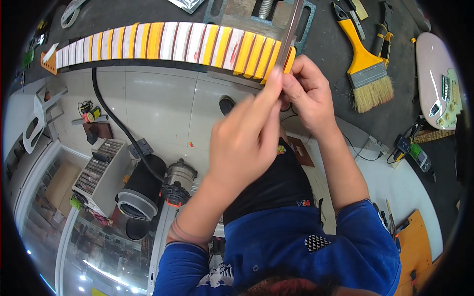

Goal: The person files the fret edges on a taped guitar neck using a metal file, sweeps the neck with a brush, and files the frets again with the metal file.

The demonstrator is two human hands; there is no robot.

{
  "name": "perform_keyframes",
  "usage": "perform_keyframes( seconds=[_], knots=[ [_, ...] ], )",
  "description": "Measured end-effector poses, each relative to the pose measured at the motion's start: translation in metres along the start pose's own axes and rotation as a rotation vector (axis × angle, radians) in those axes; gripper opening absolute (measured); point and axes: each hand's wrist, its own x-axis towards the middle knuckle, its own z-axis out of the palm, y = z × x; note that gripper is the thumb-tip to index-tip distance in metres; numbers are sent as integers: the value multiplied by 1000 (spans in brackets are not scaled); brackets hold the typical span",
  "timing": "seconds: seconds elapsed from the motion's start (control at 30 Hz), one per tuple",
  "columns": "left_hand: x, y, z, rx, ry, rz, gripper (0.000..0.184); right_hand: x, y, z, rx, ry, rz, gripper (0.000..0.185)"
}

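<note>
Your left grip (244, 138) reaches up to the lower end of a dark slender bar (289, 34), its fingers nearly straight and close together; blur hides the fingertips, so I cannot tell whether they clasp the bar or only press on it. Your right grip (313, 93) is just beside it, fingers curled and thumb drawn in towards the forefinger at the right end of the taped guitar neck (173, 42); whether it pinches the bar, the neck or both is hidden from me. You have that neck lying along the near edge of the dark table (326, 44), its long axis running left to right across your front and looking bowed in this view. Its headstock (48, 63) points to your left, and the other end points right, into your hands. Yellow and whitish tape strips fill the spaces between the frets, which run crosswise to the length. Your bar lies across the right end, its own long axis close to the line of the frets there, the far end leading away from you. Beyond that end is a metal fixture (237, 15) with a threaded screw (265, 9). To your right lie a broad yellow-handled brush (365, 74), bristles towards you, and, farther right, a pale pink guitar body (429, 64).
</note>
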Motion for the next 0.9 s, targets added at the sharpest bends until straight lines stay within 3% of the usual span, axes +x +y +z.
perform_keyframes(
  seconds=[0.07, 0.17, 0.23, 0.3, 0.47, 0.57, 0.63, 0.7, 0.77, 0.9],
  knots=[
    [11, -6, 8, -25, 73, 63, 55, -1, 1, 1, 2, 4, -5, 20],
    [-42, -27, 8, 17, 122, 132, 58, 0, 2, 0, -1, -8, -20, 20],
    [-103, -29, -11, 85, 4, 22, 57, 1, 1, -1, -15, -12, -18, 20],
    [-112, -23, -17, 81, -72, -62, 55, 2, 2, -3, 6, -17, -22, 21],
    [9, 0, 5, -22, 35, 20, 51, 1, 3, -2, -22, 9, -8, 22],
    [9, -5, 7, -59, 74, 39, 53, 1, 0, 1, -22, 6, -21, 22],
    [-46, -27, 6, -43, 108, 92, 55, 1, 3, -1, 0, -16, -26, 21],
    [-112, -36, -8, -66, 40, 16, 50, 0, 3, -3, 11, -31, -10, 21],
    [-121, -36, -12, -137, -1, -41, 46, 1, 6, -4, 5, -43, -47, 21],
    [-14, -22, 7, -271, 68, 31, 47, 0, 4, -3, -9, -43, -47, 20]
  ],
)
